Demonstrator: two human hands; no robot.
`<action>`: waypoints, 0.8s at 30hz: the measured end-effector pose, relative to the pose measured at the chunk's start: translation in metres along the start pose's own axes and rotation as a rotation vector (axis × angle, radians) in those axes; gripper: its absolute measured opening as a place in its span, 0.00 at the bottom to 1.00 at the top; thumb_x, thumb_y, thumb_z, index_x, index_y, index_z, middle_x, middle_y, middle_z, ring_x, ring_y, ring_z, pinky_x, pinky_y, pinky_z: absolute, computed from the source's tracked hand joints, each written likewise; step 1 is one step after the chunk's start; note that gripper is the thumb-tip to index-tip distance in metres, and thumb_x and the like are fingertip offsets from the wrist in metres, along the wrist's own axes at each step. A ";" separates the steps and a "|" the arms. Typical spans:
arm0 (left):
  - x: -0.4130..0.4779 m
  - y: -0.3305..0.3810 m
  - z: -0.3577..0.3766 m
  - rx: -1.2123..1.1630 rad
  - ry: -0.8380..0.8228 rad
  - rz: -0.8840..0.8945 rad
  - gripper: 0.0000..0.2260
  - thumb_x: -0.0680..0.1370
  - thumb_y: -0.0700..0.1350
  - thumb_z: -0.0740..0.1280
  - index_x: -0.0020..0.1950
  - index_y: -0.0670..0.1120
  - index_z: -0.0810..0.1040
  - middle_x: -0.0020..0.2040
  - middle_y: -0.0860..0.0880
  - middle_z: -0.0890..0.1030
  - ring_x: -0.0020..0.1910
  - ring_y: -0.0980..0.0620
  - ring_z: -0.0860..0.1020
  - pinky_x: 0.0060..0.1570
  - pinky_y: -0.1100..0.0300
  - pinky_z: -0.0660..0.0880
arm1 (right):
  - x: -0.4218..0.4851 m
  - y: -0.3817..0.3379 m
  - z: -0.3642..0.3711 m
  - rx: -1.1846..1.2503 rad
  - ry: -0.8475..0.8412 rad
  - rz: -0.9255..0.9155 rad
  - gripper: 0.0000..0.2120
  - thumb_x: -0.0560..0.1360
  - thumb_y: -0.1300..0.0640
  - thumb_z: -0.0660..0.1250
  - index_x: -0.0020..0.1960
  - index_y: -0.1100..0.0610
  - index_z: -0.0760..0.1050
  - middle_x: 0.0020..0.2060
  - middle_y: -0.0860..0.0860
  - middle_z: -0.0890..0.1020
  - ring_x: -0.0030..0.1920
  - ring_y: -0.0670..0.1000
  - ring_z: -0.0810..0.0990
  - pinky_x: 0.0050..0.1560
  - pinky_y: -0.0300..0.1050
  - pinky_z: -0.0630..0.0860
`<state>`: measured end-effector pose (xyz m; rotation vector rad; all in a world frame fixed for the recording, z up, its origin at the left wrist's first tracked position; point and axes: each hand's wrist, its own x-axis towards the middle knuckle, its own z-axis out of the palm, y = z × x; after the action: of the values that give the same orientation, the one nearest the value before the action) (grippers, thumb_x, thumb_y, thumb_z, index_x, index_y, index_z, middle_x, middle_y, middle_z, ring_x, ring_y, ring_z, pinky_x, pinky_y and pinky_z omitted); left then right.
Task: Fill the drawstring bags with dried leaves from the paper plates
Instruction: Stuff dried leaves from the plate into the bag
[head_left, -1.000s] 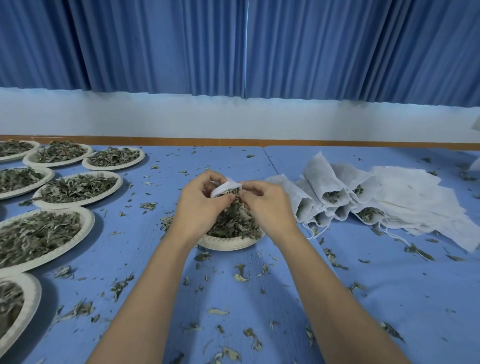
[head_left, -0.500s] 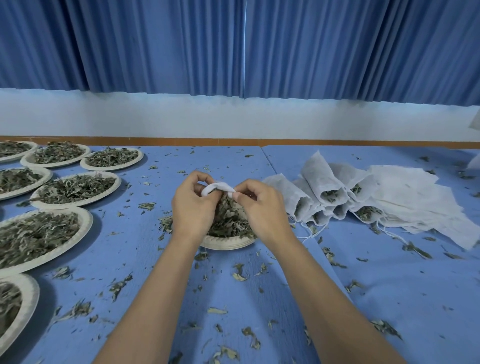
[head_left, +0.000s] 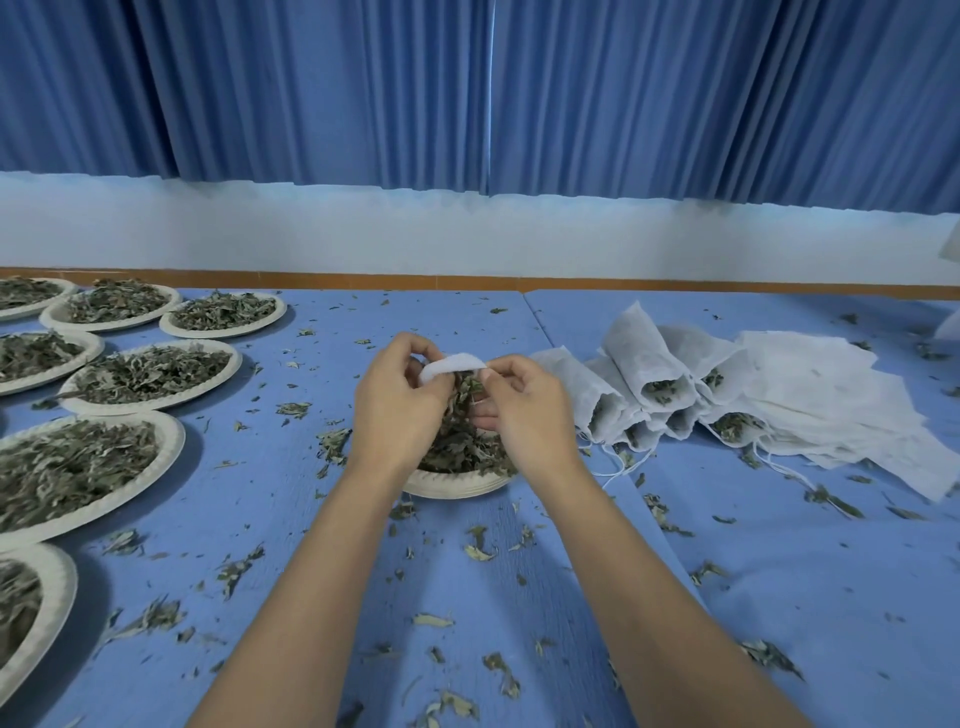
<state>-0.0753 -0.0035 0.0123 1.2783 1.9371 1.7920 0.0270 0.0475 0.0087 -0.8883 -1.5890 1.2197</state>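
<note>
A small white drawstring bag (head_left: 451, 365) is held between both hands above a paper plate (head_left: 457, 485) of dried leaves (head_left: 462, 449) at the table's centre. My left hand (head_left: 400, 410) pinches the bag's left end and my right hand (head_left: 524, 410) pinches its right end. A clump of leaves hangs between the hands under the bag's rim. Most of the bag is hidden behind my fingers.
Several paper plates (head_left: 171, 441) heaped with leaves lie along the left. Filled bags (head_left: 644, 364) lie in a row right of centre, beside a pile of flat white bags (head_left: 831, 405). Loose leaf bits litter the blue table (head_left: 291, 519).
Both hands have lifted a little with the bag, and a clump of leaves now hangs between them above the plate.
</note>
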 end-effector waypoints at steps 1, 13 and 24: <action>0.001 0.001 -0.002 -0.031 -0.081 -0.024 0.10 0.74 0.38 0.66 0.43 0.54 0.72 0.38 0.50 0.73 0.29 0.59 0.69 0.27 0.68 0.65 | 0.001 0.000 0.000 0.053 0.015 0.027 0.10 0.79 0.62 0.62 0.40 0.54 0.74 0.35 0.51 0.78 0.31 0.50 0.80 0.37 0.45 0.81; 0.000 -0.001 -0.006 0.098 -0.144 0.119 0.17 0.69 0.41 0.76 0.40 0.58 0.70 0.45 0.55 0.67 0.38 0.52 0.78 0.34 0.74 0.70 | 0.004 -0.001 -0.009 0.045 0.029 0.119 0.09 0.77 0.63 0.62 0.39 0.57 0.76 0.33 0.52 0.81 0.30 0.46 0.77 0.34 0.37 0.75; -0.001 -0.008 -0.003 0.242 0.108 0.101 0.13 0.71 0.33 0.68 0.36 0.49 0.70 0.37 0.51 0.67 0.33 0.57 0.66 0.33 0.74 0.65 | -0.005 -0.002 0.003 -0.399 -0.058 -0.126 0.07 0.77 0.56 0.64 0.40 0.52 0.76 0.32 0.45 0.78 0.39 0.51 0.76 0.42 0.50 0.73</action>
<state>-0.0803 -0.0058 0.0052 1.4023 2.2440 1.7472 0.0261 0.0421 0.0092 -0.9884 -1.9437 0.8595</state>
